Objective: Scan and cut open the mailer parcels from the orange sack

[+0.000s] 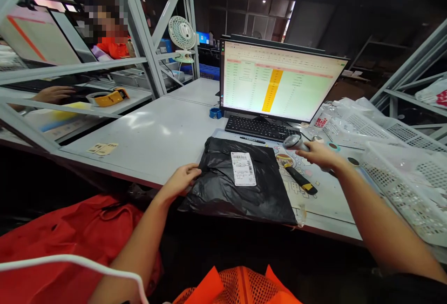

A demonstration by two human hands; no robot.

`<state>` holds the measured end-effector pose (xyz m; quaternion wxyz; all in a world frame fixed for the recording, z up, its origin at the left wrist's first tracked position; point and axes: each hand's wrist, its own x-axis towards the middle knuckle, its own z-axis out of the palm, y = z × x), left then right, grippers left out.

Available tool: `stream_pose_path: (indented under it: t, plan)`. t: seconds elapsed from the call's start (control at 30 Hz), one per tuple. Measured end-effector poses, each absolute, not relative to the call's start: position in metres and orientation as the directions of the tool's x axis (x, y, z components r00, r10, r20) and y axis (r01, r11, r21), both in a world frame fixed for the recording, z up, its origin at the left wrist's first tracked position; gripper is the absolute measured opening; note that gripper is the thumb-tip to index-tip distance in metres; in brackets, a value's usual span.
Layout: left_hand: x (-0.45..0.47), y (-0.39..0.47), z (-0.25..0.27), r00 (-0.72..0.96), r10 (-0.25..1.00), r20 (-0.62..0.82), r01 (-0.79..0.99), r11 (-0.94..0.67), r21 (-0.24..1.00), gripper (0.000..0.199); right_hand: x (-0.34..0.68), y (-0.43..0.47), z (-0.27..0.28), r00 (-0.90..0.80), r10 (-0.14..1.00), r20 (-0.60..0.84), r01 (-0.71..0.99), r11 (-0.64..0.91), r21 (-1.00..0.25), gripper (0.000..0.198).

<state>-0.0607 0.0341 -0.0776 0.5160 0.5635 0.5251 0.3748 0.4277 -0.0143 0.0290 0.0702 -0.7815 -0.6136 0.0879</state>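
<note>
A black plastic mailer bag (216, 192) lies flat at the front edge of the table, with a white printed label (244, 169) facing up. My left hand (181, 179) is closed on the bag's left edge, thumb on top and the other fingers partly hidden. In my right hand (323, 156) is a grey handheld barcode scanner (294, 142), its head pointing left over the area beyond the bag's right corner. Just right of the bag rests a black and yellow utility knife (301, 179) on a printed mat (326, 197).
Behind the bag stand a keyboard (261, 127), a pen (252, 140) and a lit monitor (279, 80). A blue tape roll (215, 113) sits left of them. White perforated baskets (401, 187) line the right side. Beyond the metal frame (139, 29), a co-worker's hand (56, 94) rests nearby.
</note>
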Motion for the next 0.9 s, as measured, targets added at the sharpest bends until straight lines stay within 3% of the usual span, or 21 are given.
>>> stream_pose_path:
  t: [0.1,0.2,0.27,0.33,0.4,0.5,0.6,0.77,0.9]
  plan:
    - [-0.063,0.028,-0.044,0.104,0.989,0.105,0.303,-0.132,0.944,0.063,0.451,-0.014,-0.015,0.399,0.917,0.005,0.915,-0.398,-0.064,0.035]
    - [-0.034,-0.002,-0.015,0.419,0.861,0.289,0.347,-0.446,0.825,0.054,0.461,-0.019,-0.045,0.507,0.862,0.013,0.862,-0.506,-0.017,0.047]
    - [-0.004,-0.024,-0.014,0.636,0.71,0.302,0.408,-0.642,0.649,0.058,0.46,-0.023,-0.054,0.556,0.831,0.024,0.831,-0.557,0.006,0.054]
    - [0.024,-0.036,-0.031,0.732,0.634,0.252,0.482,-0.742,0.467,0.072,0.454,-0.026,-0.054,0.593,0.802,0.069,0.803,-0.596,0.031,0.06]
    - [0.043,-0.039,-0.057,0.752,0.628,0.202,0.542,-0.762,0.354,0.089,0.443,-0.026,-0.049,0.573,0.801,0.174,0.812,-0.584,0.01,0.062]
    - [0.052,-0.036,-0.09,0.743,0.635,0.211,0.57,-0.766,0.297,0.103,0.423,-0.012,-0.039,0.445,0.861,0.245,0.895,-0.44,-0.08,0.057]
    - [0.048,-0.035,-0.104,0.718,0.638,0.278,0.578,-0.769,0.274,0.101,0.408,0.018,-0.042,0.39,0.912,0.128,0.918,-0.374,-0.131,0.054]
    - [0.047,-0.034,-0.107,0.701,0.624,0.345,0.563,-0.782,0.269,0.092,0.41,0.07,-0.066,0.503,0.864,0.014,0.859,-0.498,-0.114,0.078]
    - [0.047,-0.035,-0.109,0.699,0.62,0.358,0.556,-0.785,0.273,0.089,0.417,0.093,-0.068,0.552,0.833,-0.028,0.828,-0.552,-0.094,0.071]
